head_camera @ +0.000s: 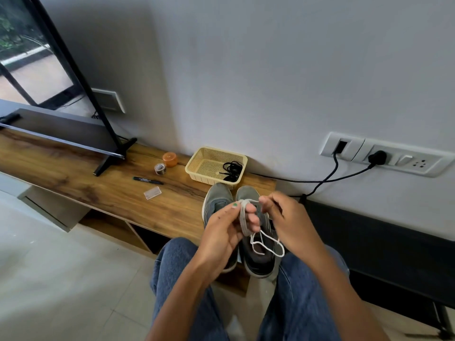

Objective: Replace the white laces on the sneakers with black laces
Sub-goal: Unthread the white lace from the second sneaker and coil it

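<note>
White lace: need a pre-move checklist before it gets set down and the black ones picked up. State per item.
1. White lace coiled round the left hand fingers: ok, several turns show.
2. Free end under control: ok, the right hand pinches the strand; a loose loop hangs below both hands.
3. Lace fully out of the sneakers: cannot tell, the hands cover the eyelets.
4. Black laces ready: ok, bundled in the yellow basket behind the shoes.
5. Room in the basket for the white coil: ok, its left part is bare.
6. Sneakers steady: ok, both stand side by side on the wooden bench.
</note>
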